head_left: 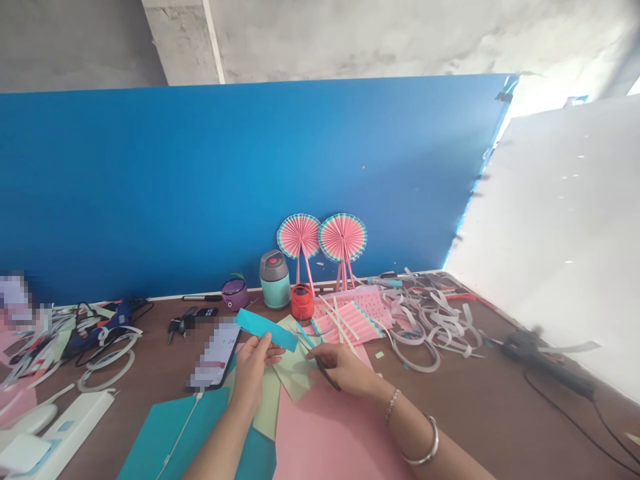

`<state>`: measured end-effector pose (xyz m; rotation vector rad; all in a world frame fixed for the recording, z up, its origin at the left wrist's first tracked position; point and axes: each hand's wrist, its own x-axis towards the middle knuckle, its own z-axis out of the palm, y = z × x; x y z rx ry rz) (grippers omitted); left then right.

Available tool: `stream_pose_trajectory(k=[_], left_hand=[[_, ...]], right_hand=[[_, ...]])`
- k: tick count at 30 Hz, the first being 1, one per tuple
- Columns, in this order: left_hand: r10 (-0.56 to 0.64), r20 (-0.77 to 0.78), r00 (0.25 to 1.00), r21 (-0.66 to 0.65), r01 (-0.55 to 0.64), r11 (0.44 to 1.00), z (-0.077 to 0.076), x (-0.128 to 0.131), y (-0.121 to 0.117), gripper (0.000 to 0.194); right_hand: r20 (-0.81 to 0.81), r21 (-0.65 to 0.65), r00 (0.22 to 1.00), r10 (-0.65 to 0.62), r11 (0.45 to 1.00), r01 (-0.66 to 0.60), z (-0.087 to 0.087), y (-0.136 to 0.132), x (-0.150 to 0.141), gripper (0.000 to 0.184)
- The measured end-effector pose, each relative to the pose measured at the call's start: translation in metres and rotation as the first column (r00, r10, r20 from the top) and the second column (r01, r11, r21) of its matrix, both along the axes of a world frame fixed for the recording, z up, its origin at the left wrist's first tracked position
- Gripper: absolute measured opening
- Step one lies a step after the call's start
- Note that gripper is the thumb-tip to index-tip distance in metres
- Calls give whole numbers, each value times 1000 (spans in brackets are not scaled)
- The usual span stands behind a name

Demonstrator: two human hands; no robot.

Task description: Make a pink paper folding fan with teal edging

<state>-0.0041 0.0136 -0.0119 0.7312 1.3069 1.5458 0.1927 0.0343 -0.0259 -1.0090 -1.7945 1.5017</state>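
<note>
My left hand [253, 370] pinches a teal paper strip [265, 328] and holds it up over the table. My right hand [345, 368] is closed round the dark handles of scissors [320, 363], whose blades point toward the strip's right end. Under both hands lie a pale green sheet [295, 377], a pink sheet [325, 433] and a teal sheet [165, 433]. A silver bangle and a thin bracelet sit on my right wrist.
A phone [215, 353] lies left of my hands. Behind stand a red spool [302, 301], a teal flask [275, 279], a purple pot [235, 293] and two pink paper fans [323, 237] against a blue board. Pleated pink paper [350, 313], curled white strips [430, 320] and a glue gun [540, 357] lie right; cables and a white power strip [75, 420] left.
</note>
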Motion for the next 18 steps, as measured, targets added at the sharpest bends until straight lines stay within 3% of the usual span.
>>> stream_pose_trajectory(k=[18], left_hand=[[-39,-53,998,26,40,999,-4,-1,0,41]], right_hand=[[33,8,999,13,1000,-13,-4,-1,-1,25]])
